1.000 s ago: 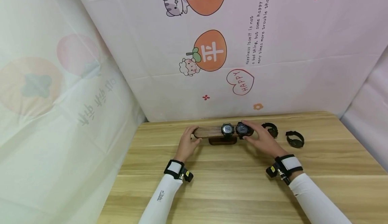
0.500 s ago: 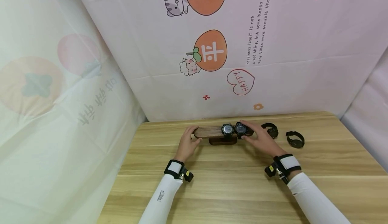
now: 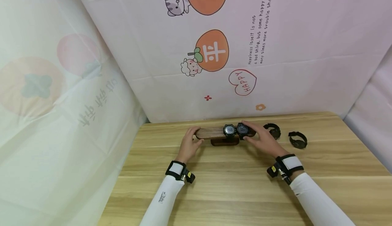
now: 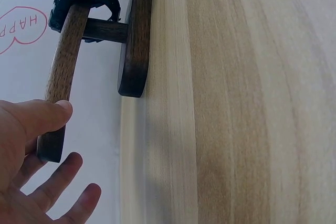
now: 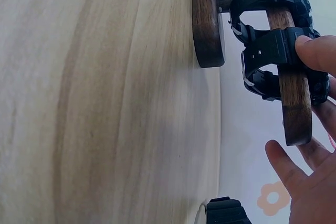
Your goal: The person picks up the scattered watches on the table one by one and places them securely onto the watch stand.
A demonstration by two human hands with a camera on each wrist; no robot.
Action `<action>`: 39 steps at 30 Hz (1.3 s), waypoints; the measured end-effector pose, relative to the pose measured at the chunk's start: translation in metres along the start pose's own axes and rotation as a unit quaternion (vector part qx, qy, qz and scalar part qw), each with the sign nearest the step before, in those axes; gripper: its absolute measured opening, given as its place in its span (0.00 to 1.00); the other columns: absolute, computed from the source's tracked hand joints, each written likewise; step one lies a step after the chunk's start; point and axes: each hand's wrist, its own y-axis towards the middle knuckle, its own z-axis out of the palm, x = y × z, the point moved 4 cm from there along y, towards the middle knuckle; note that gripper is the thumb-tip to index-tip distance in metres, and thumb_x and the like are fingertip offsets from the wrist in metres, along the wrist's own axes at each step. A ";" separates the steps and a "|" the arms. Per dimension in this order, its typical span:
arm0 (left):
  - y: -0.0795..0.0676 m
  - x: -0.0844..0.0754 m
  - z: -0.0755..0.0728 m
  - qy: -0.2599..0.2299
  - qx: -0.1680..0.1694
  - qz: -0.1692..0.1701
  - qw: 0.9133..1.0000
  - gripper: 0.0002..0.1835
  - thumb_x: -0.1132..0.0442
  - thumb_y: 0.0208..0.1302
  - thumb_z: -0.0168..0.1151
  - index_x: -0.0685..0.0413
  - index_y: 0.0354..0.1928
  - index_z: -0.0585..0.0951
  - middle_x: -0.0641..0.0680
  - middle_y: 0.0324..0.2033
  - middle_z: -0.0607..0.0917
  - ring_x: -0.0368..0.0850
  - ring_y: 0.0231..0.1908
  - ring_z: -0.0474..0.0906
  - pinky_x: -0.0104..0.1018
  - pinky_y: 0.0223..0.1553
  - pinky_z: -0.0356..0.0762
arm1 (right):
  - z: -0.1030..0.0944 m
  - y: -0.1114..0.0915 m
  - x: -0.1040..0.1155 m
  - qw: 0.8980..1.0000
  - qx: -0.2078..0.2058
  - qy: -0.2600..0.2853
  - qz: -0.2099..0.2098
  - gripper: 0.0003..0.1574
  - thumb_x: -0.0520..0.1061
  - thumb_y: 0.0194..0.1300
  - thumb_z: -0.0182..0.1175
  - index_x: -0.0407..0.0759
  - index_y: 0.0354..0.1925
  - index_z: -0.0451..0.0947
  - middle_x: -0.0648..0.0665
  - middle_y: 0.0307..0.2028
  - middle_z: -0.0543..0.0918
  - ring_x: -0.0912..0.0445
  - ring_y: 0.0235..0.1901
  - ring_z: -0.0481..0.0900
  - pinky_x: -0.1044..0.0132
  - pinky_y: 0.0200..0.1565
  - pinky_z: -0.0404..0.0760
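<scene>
A dark wooden watch stand [image 3: 211,133] stands near the table's back edge, its long bar raised on a post above a rounded base [image 4: 137,45]. My left hand [image 3: 189,146] grips the bar's left end between thumb and fingers. Two black digital watches hang on the bar, straps looped round it: one watch [image 3: 229,130] right of the middle, the other watch [image 3: 243,129] close beside it. With my right hand [image 3: 265,141] I pinch that outer watch [image 5: 270,51], thumb on its strap and fingers behind. The bar's right end sticks out past it.
On the wooden table [image 3: 232,185], right of the stand, lie two more black watches: one watch [image 3: 273,131] just behind my right hand, another watch [image 3: 298,140] farther right. A printed white cloth [image 3: 171,93] rises behind the table's back edge.
My right hand has slid the outer watch slightly left along the bar, nearer to the other watch. The left hand keeps its hold on the bar's end.
</scene>
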 end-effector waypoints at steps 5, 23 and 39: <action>0.000 -0.001 0.000 -0.001 0.001 -0.003 1.000 0.31 0.64 0.72 0.71 0.53 0.74 0.74 0.56 0.71 0.76 0.55 0.65 0.77 0.55 0.63 0.81 | 0.000 0.000 -0.001 1.000 -0.001 0.001 -0.001 0.45 0.46 0.74 0.70 0.48 0.82 0.64 0.34 0.77 0.70 0.32 0.75 0.68 0.29 0.72 0.67; 0.001 -0.001 0.000 -0.002 0.002 -0.007 1.000 0.32 0.65 0.71 0.71 0.56 0.74 0.74 0.57 0.71 0.76 0.56 0.65 0.77 0.56 0.63 0.81 | 0.001 0.001 -0.002 1.000 0.009 0.000 0.007 0.46 0.47 0.74 0.69 0.47 0.82 0.62 0.34 0.78 0.69 0.33 0.76 0.66 0.29 0.74 0.66; 0.000 0.003 -0.001 -0.019 0.033 -0.001 0.999 0.34 0.65 0.73 0.70 0.56 0.77 0.70 0.59 0.73 0.72 0.58 0.70 0.73 0.56 0.65 0.81 | -0.007 -0.005 0.002 1.000 0.004 -0.023 -0.003 0.47 0.46 0.73 0.70 0.48 0.82 0.62 0.33 0.77 0.69 0.32 0.74 0.67 0.28 0.73 0.65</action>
